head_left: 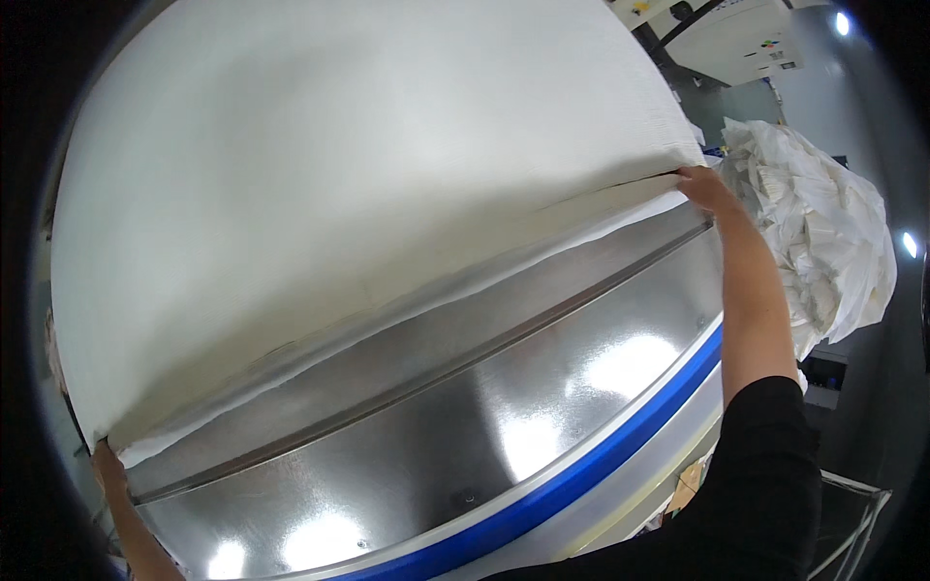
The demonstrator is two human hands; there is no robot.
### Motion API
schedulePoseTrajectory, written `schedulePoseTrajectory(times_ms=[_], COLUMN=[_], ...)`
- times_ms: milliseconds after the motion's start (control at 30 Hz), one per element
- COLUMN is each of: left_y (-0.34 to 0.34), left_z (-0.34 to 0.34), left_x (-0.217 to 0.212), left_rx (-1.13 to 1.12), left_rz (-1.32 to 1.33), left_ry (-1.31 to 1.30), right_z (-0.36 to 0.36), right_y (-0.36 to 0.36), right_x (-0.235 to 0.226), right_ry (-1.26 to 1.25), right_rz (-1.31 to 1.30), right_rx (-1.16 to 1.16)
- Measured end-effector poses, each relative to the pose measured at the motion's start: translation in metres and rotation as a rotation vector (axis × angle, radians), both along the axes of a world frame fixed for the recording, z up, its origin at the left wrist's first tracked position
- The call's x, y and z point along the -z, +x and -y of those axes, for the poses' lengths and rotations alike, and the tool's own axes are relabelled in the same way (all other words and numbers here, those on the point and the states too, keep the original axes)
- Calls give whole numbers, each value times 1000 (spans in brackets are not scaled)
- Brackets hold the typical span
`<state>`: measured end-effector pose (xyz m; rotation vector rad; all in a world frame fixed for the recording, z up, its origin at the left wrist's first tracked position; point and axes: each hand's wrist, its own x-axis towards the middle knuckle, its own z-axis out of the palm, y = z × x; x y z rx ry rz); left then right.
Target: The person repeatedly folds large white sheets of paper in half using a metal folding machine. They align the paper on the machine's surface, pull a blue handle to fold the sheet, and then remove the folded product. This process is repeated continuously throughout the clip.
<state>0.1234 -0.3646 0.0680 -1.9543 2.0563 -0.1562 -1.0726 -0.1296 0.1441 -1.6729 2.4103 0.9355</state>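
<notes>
A large white sheet (378, 165), fabric or paper, I cannot tell which, fills most of the view. Its near edge is folded or rolled into a thick lip (417, 305) running slantwise from lower left to upper right. At the right end of that lip, my right hand (709, 189) is closed on the sheet's corner, arm stretched far out. My left hand (109, 470) grips the opposite end at the far left, its fingers partly hidden behind the material. Below the lip shows a shiny metal surface (417, 450) with a raised seam across it.
A blue band (542, 513) and a pale rim border the metal surface on my side. To the right stands a big heap of crumpled white material (804, 223). A white metal frame (857, 528) is at the lower right, and a white cabinet or machine (741, 48) at the upper right.
</notes>
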Motion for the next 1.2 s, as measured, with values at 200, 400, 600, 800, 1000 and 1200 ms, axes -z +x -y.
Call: schedulePoseTrajectory(times_ms=[200, 400, 600, 800, 1000, 1200], left_y=[-14, -134, -82, -53, -20, -37], left_z=[-2, -8, -30, -88, -234, -317], left_x=[-8, -66, -145, -178, -149, -113], left_rx=[-86, 11, -21, 64, 112, 202], left_rz=[100, 258, 287, 203, 462, 702], left_ry=[-41, 116, 78, 149, 579, 1012], right_z=[-3, -42, -47, -147, -248, -321], right_y=[29, -11, -15, -50, 18, 58], right_x=[8, -35, -103, -152, -126, -98], right_ry=[-129, -135, -159, -54, 182, 497], right_rz=[-170, -128, -197, -4, 55, -18], right_rx=[259, 227, 63, -49, -42, -170])
